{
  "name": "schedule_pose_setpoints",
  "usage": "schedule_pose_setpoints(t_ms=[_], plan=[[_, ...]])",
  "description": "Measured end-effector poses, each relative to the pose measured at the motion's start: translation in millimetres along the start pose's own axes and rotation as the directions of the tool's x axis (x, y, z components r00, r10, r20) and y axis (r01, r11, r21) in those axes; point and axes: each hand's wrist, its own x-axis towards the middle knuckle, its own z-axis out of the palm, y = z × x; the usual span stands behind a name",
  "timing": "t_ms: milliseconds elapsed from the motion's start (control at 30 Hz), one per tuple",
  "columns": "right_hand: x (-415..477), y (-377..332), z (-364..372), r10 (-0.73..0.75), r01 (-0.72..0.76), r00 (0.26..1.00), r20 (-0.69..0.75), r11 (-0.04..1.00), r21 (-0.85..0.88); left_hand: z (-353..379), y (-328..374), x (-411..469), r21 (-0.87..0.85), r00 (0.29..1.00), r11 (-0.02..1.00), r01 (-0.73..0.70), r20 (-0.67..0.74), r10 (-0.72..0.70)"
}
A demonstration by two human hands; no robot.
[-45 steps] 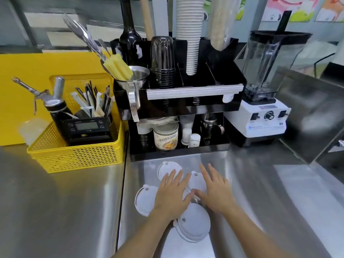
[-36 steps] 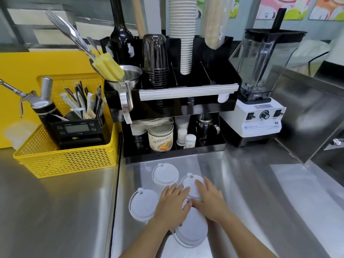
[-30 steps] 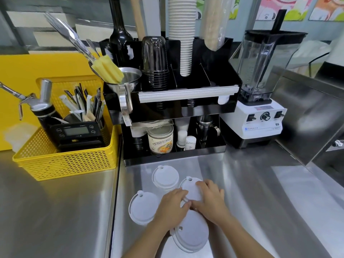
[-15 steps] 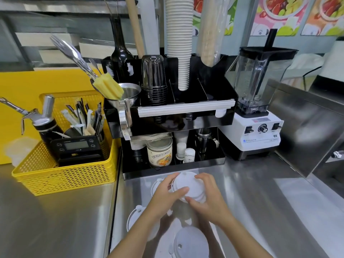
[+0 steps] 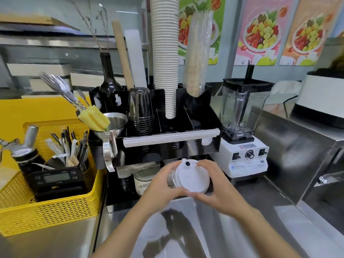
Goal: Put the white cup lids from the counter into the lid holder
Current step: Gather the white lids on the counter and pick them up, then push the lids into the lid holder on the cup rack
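A white cup lid with a small black sip hole is held up in the air between both my hands, in front of the lower shelf of the black lid holder. My left hand grips its left edge, my right hand its right and lower edge. The lid is tilted toward me. Another white lid lies blurred on the steel counter below my left forearm. The holder's upper slots carry a stack of black cups and a tall stack of white paper cups.
A yellow basket with a scale and utensils stands at the left. A white blender sits right of the holder, beside a steel box. A can and small bottles fill the holder's bottom shelf. A metal funnel hangs at the holder's left.
Both hands closed on a lid on the counter, then lifted it up and forward toward the holder. The camera tilted up, so the other lids dropped mostly out of view.
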Motion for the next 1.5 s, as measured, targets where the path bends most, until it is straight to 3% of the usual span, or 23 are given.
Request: schedule_pose_setpoints(t_ms=[167,333,500,700,900,1167,1500], plan=[[37,1,-44,-0.056,0.063,0.998,0.04,0.977,-0.203,6,26,33,0.06,0.993,0.994,-0.094,-0.071,0.098],[79,7,-84,-0.052,0.063,0.996,0.074,0.986,-0.152,4,51,77,0.077,0.982,0.985,-0.156,-0.095,0.163],[135,25,-115,-0.029,0.058,0.986,0.163,0.983,-0.175,-5,72,134,0.285,0.971,0.938,-0.196,-0.078,0.227],[197,46,-128,0.028,0.068,0.957,0.288,0.946,-0.317,-12,75,190,0.597,0.98,0.788,-0.15,-0.016,0.199],[224,72,-125,0.124,0.094,0.88,0.458,0.9,-0.425,2,60,215,0.792,0.984,0.594,-0.141,0.044,0.175],[240,83,-106,0.219,0.244,0.754,0.619,0.781,-0.574,12,46,222,0.877,0.996,0.473,-0.084,0.077,0.034],[254,76,-91,0.32,0.275,0.581,0.748,0.788,-0.551,13,48,233,0.951,0.945,0.286,-0.116,0.195,-0.263]])
